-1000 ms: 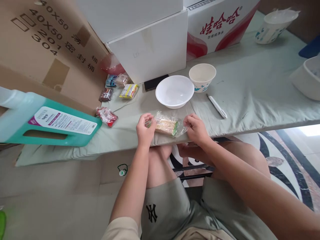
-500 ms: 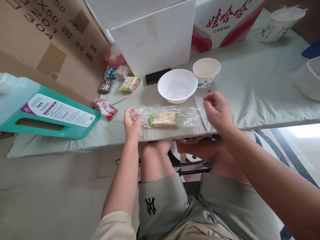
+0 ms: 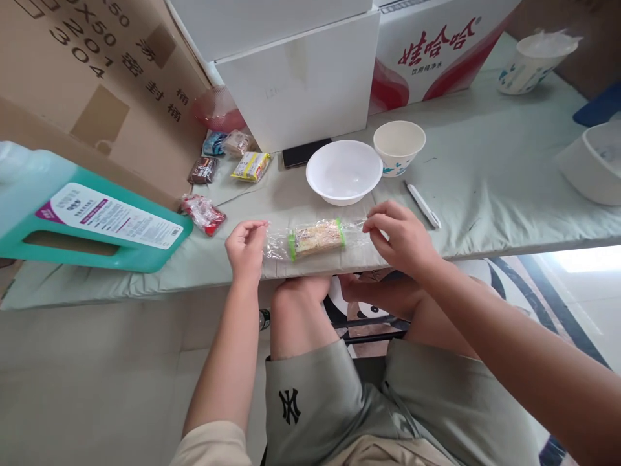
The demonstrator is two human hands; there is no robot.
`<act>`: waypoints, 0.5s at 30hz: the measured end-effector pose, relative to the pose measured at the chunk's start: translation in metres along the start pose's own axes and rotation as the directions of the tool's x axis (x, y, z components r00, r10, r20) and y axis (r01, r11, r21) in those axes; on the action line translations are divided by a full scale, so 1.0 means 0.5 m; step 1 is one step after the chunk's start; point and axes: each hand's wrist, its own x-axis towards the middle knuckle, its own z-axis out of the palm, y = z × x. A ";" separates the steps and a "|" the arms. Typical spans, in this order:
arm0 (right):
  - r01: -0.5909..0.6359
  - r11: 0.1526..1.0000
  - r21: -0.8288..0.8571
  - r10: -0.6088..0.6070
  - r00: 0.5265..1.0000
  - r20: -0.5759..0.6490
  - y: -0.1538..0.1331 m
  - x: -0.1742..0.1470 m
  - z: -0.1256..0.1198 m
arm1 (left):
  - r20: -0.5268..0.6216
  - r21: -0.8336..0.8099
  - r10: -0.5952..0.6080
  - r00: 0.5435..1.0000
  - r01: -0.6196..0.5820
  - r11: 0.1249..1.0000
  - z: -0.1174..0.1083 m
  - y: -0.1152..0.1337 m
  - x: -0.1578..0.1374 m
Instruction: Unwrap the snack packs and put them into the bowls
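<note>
Packet (image 3: 317, 238) Held by Its Clear Wrap (image 3: 277, 243)

The left hand (image 3: 246, 251) pinches one end of the wrap and the right hand (image 3: 400, 236) pinches the other. The green-ended packet is between them. If either hand tugs too hard, the thin wrap might rip and spill things. A quick slip could bump the white bowl (image 3: 343, 169), farther out between the hands.

**Soft light, one bright corner**

We see muted, even light with faint shadows; glare whitens the floor (image 3: 592, 262) at far right. The clear wrapper (image 3: 277, 243) glints. Wide-angle stretching slants the carton (image 3: 101, 84), and fine label (image 3: 114, 217) print blurs.
</note>
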 end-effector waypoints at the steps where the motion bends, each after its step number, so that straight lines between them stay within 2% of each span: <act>1: 0.047 0.999 -0.019 -0.047 0.999 0.012 -0.004 -0.012 -0.001 | -0.016 -0.020 -0.006 1.000 0.006 1.000 -0.005 -0.001 -0.004; 4: 0.202 0.979 -0.007 -0.200 0.971 0.132 -0.012 -0.047 -0.004 | -0.036 -0.007 0.057 0.998 -0.058 0.998 -0.022 0.007 -0.011; 6: 0.261 0.965 0.038 -0.259 0.909 0.326 -0.018 -0.063 -0.011 | 0.031 0.070 0.159 0.987 -0.161 0.985 -0.031 0.028 -0.011; 7: 0.260 0.965 0.044 -0.251 0.855 0.453 -0.022 -0.067 -0.015 | 0.088 0.114 0.214 0.973 -0.223 0.968 -0.032 0.044 -0.011; 9: 0.216 0.976 -0.021 -0.144 0.716 0.683 -0.035 -0.066 -0.026 | 0.213 0.180 0.303 0.929 -0.342 0.922 -0.024 0.086 -0.010; 10: 0.190 0.979 -0.081 -0.065 0.656 0.752 -0.043 -0.060 -0.030 | 0.272 0.204 0.330 0.904 -0.389 0.898 -0.013 0.110 -0.010; 11: 0.169 0.975 -0.144 0.009 0.619 0.785 -0.052 -0.051 -0.032 | 0.336 0.224 0.335 0.880 -0.420 0.879 0.003 0.134 -0.010; 12: 0.148 0.969 -0.198 0.068 0.611 0.789 -0.061 -0.040 -0.033 | 0.406 0.251 0.316 0.858 -0.437 0.864 0.022 0.158 -0.010; 13: 0.124 0.963 -0.241 0.114 0.622 0.775 -0.070 -0.028 -0.031 | 0.482 0.297 0.271 0.833 -0.447 0.844 0.043 0.178 -0.010; 15: 0.060 0.949 -0.311 0.199 0.649 0.734 -0.087 -0.002 -0.024 | 0.647 0.435 0.089 0.757 -0.463 0.772 0.083 0.205 -0.011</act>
